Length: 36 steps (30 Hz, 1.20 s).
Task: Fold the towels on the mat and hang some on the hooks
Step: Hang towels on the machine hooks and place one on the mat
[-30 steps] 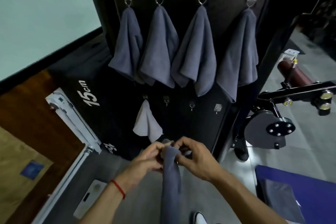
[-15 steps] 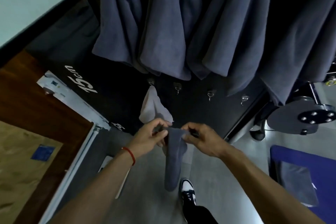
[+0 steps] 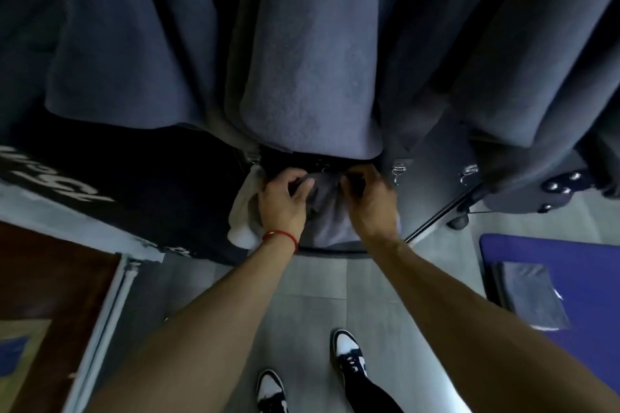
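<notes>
Since half a second ago, the hung dark towels [image 3: 312, 77] loom closer. The grey towel [image 3: 327, 208] has been raised to the lower hook row, pinched by left hand [image 3: 281, 198] and right hand [image 3: 369, 201]; its loop should be seated fully before release.

Below me I saw grey floor tiles [image 3: 302, 282], and my black-and-white sneakers [image 3: 349, 357] stood on them. To the left lay a brown wooden floor [image 3: 50, 278] edged by a white rail [image 3: 110, 305]. A black box [image 3: 141, 184] carried blurred white lettering [image 3: 50, 174]
</notes>
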Each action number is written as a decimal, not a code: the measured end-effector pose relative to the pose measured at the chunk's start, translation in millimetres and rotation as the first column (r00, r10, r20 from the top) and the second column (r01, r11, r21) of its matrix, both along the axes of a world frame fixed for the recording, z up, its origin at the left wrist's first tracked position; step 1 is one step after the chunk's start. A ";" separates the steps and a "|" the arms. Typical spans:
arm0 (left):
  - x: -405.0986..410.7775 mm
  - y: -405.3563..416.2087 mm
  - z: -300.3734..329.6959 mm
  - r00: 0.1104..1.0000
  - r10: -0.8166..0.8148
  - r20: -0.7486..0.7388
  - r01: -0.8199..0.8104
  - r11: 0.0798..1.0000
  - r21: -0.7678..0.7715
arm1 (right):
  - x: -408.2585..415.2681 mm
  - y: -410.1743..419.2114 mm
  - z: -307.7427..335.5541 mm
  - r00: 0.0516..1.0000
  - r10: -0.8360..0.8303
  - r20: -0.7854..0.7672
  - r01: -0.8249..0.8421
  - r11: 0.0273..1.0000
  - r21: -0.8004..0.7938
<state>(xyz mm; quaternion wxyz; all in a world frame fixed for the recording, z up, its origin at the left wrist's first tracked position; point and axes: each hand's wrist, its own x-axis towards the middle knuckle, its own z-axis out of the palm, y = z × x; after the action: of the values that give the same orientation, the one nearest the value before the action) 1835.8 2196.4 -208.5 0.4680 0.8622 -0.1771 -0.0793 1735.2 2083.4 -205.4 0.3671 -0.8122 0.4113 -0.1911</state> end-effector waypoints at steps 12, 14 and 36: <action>15.6 -26.8 -58.0 0.993 0.059 0.098 -0.057 0.998 -0.025 | 41.9 34.1 -59.3 0.936 -0.348 0.055 0.351 0.935 -0.053; 13.1 -25.0 -64.4 0.962 -0.012 0.271 -0.009 0.997 0.077 | 42.8 33.9 -63.5 0.925 -0.380 0.032 0.380 0.915 -0.137; -1.5 5.2 -72.0 0.904 -0.311 -0.294 0.365 0.919 0.149 | -2.9 24.5 -91.1 0.994 0.082 0.075 -0.110 0.826 0.552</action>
<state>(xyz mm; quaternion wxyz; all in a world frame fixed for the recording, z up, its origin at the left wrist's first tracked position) 1834.3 2201.5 -280.5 0.3771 0.8424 -0.2517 -0.2912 1732.3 2107.9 -296.4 0.6061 -0.6852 0.3988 -0.0643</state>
